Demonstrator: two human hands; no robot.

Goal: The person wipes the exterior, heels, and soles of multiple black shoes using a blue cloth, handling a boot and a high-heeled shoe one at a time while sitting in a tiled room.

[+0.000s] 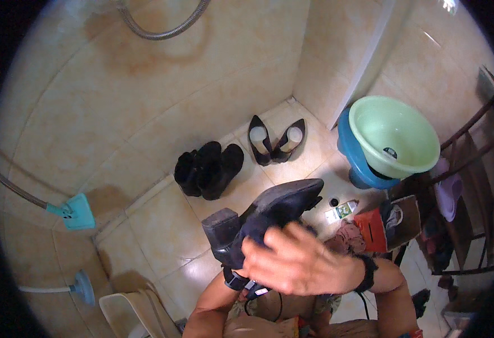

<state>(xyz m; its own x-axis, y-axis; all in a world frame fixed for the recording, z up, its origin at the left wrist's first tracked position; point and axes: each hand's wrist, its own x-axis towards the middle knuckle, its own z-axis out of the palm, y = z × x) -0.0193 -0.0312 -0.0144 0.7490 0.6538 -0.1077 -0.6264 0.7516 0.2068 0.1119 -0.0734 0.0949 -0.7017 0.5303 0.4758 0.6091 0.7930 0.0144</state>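
A black block-heeled boot is held up in front of me, tilted, its sole edge facing up and its heel to the left. My left hand supports it from behind and below; the boot and my other hand hide its fingers. Across the boot's side lies my right hand, fingers bent and slightly blurred, closed on what looks like a dark navy cloth pressed against the upper. Beyond stand a pair of black ankle boots and a pair of black pointed flat shoes.
Green basin and blue basin are stacked at the right. A white bottle, a small black cap, a pinkish cloth and an open orange box lie nearby. A dark rack borders the right; a beige stool stands lower left.
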